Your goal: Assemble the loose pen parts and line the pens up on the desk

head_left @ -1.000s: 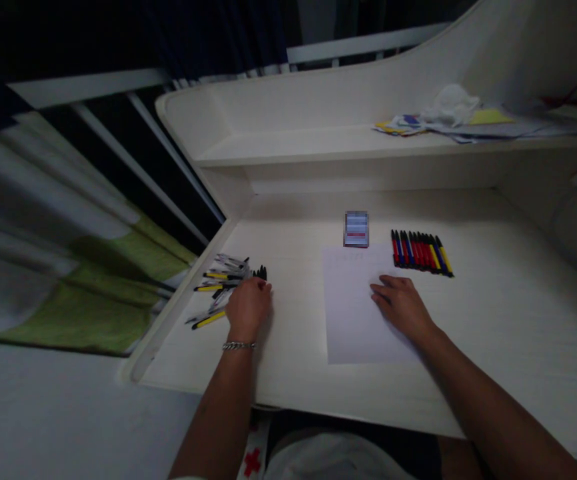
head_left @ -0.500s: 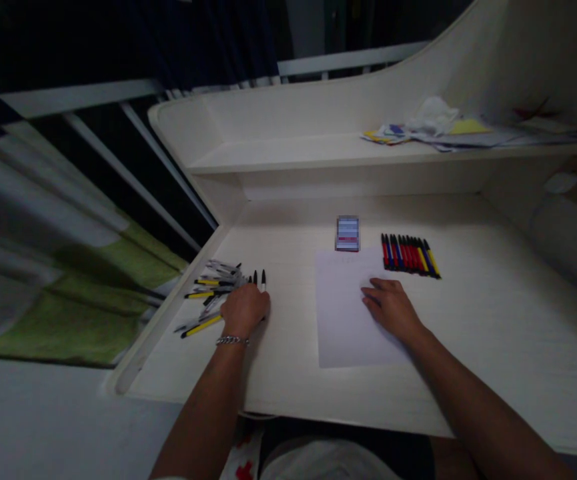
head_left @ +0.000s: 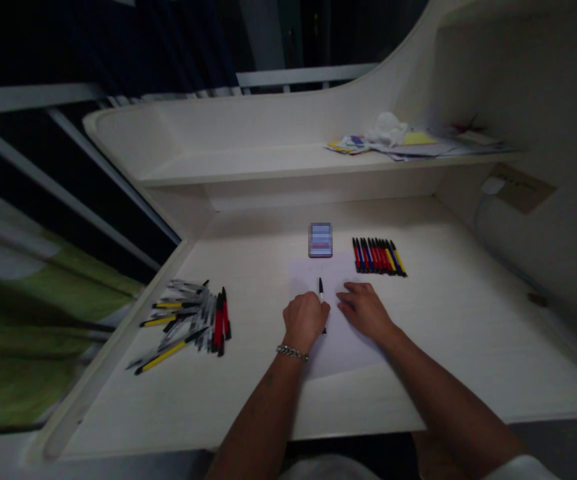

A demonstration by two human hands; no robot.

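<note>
My left hand (head_left: 303,321), a chain bracelet on its wrist, is closed on a pen (head_left: 321,288) with a black cap and a whitish barrel. The pen points away from me over the white sheet of paper (head_left: 341,353). My right hand (head_left: 367,311) rests on the right part of the sheet, fingers apart and holding nothing, just right of the pen. Beyond it lies a neat row of red, blue and yellow pens (head_left: 379,257). At the left is a loose pile of pens (head_left: 188,317), mostly clear, with some yellow and red ones.
A phone (head_left: 321,240) lies just beyond the paper, its screen lit and blurred. Papers and a crumpled white bag (head_left: 388,129) sit on the raised shelf (head_left: 258,170). A cable (head_left: 498,257) runs down the right wall. Curtains and railings border the left side.
My left hand has moved right from the pen pile to over the paper, carrying a pen. My right hand stays on the sheet. The whole view has shifted.
</note>
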